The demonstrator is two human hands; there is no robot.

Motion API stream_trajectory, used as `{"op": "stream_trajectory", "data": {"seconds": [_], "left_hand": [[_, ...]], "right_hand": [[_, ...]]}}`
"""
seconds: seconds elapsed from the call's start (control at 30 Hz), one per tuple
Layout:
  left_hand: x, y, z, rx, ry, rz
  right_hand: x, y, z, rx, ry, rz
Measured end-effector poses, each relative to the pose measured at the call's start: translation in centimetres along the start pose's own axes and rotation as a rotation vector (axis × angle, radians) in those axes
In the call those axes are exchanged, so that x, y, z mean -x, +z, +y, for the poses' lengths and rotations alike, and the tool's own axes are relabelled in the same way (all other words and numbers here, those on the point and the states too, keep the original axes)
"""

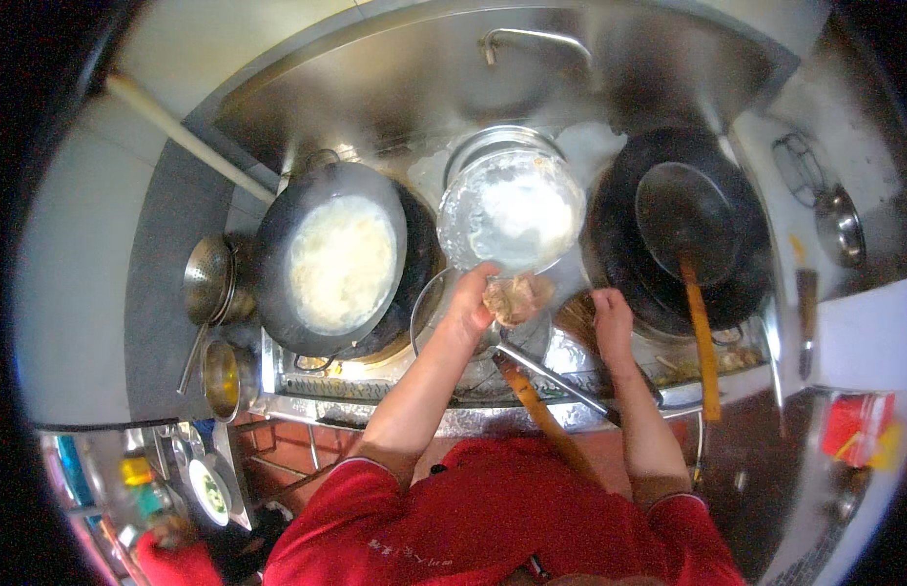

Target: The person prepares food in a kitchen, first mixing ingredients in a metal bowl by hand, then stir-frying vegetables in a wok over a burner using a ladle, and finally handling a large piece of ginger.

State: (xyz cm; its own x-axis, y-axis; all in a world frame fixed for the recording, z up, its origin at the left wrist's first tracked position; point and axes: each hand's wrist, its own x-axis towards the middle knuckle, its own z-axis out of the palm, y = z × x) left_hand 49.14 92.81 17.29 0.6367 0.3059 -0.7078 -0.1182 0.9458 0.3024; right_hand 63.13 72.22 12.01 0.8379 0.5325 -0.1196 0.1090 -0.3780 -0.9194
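My left hand (pixel 471 302) is at the near rim of a round metal basin (pixel 523 242), its thumb at the rim. A crumpled brown piece (pixel 519 299), cloth or food, is against its fingers. The basin holds cloudy liquid with a bright white patch and overlaps a second metal vessel (pixel 505 138) behind it. To the right, my right hand (pixel 613 322) has its fingers curled beside a brown bristled brush (pixel 578 319); whether it grips the brush is hidden. Below my left hand lies a round strainer (pixel 433 311). A metal handle (pixel 552 377) and a wooden handle (pixel 530 392) run towards me.
On the left, a wok (pixel 274 293) holds steaming pale liquid. A dark wok (pixel 607 220) on the right contains a pan with a wooden handle (pixel 701 344). A perforated ladle (pixel 207 271) hangs left. A faucet (pixel 538 33) is behind. Another person's red sleeve (pixel 179 560) shows lower left.
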Motion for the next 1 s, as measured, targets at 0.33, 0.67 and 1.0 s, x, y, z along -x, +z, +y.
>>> {"op": "stream_trajectory", "data": {"seconds": [0.33, 0.67, 1.0], "left_hand": [[3.9, -2.4, -3.7, -0.341, 0.458, 0.104], [7.2, -1.2, -3.2, -1.187, 1.257, 0.152], [9.4, 1.8, -4.1, -1.03, 1.288, -0.17]], "right_hand": [[0.5, 2.3, -0.7, 0.09, -0.234, 0.036], [6.3, 4.4, -1.1, 0.009, 0.045, -0.072], [11.7, -2.7, -7.6, 0.009, -0.118, 0.17]]}}
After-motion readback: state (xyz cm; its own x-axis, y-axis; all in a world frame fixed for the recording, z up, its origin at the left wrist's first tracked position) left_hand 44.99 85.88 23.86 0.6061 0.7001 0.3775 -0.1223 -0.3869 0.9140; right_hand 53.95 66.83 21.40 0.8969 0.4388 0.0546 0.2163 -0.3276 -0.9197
